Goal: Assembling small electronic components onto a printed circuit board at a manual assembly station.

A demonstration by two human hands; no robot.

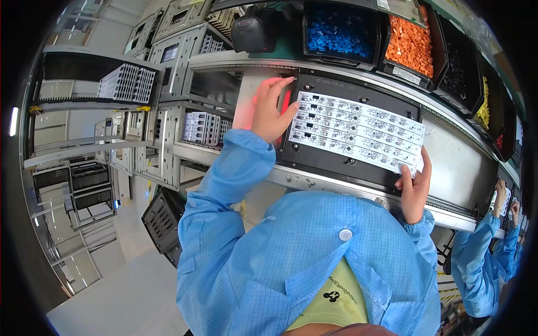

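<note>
A white circuit board panel (358,127), made of several long strips with small black parts, lies on a black fixture plate (322,155). At its left end is my left hand (272,112), fingers stretched out and apart; the thumb reaches the panel's edge and the fingertips come to the plate's upper left corner. My right hand (414,187) grips the panel's lower right corner, with the thumb on top and a finger along the right edge. What lies under the panel is hidden.
Behind the rail stand black bins of blue parts (339,33), orange parts (410,46) and yellow parts (483,106). A black handheld device (253,32) sits at the back. Left are metal racks (131,84) with boards. A co-worker's sleeve (476,263) shows at right.
</note>
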